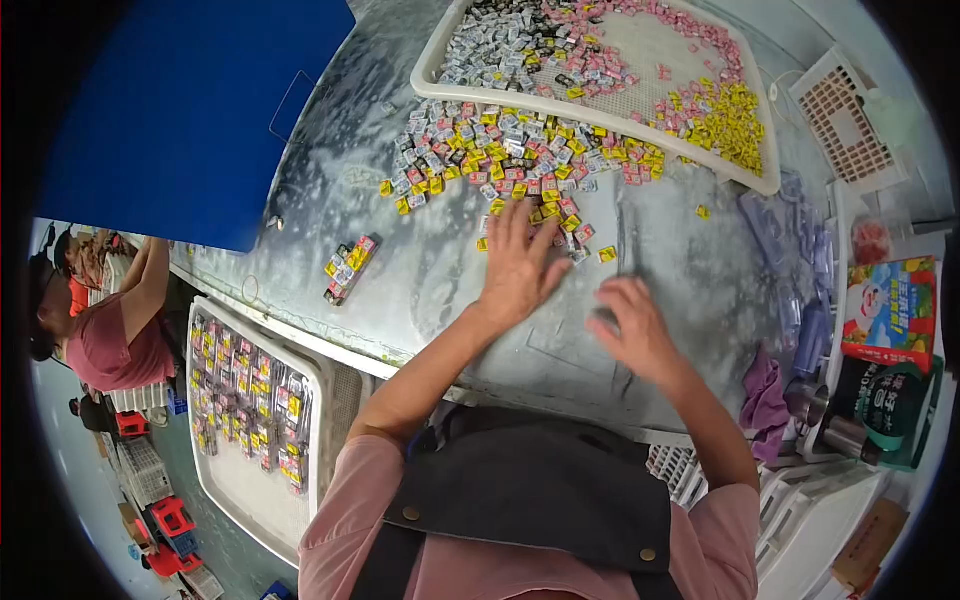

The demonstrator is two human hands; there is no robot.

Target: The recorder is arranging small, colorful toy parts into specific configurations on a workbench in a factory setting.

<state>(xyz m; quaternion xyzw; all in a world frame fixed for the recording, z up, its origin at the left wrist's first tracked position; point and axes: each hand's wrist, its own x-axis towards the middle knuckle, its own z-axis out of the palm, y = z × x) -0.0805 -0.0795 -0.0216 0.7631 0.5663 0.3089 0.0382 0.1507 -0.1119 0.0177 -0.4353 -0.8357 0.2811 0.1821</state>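
My left hand (518,262) reaches to the near edge of a heap of small wrapped pieces (520,160), coloured pink, yellow, black and white. Its fingers are spread and its fingertips touch the pieces. To its right, my right hand (632,325) hovers over the grey tabletop (450,270), thumb apart from the fingers, slightly blurred, nothing visible in it. A single yellow piece (607,255) lies between the hands. Further left, a neat block of wrapped pieces (350,268) sits by itself on the table.
Behind the heap stands a white tray (600,118) of loose pieces. A second tray (318,440) with packed bundles is at lower left, beside a blue panel (190,110). At right are a white basket (845,120), a purple cloth (765,405) and a box (888,312). A co-worker (115,335) works at far left.
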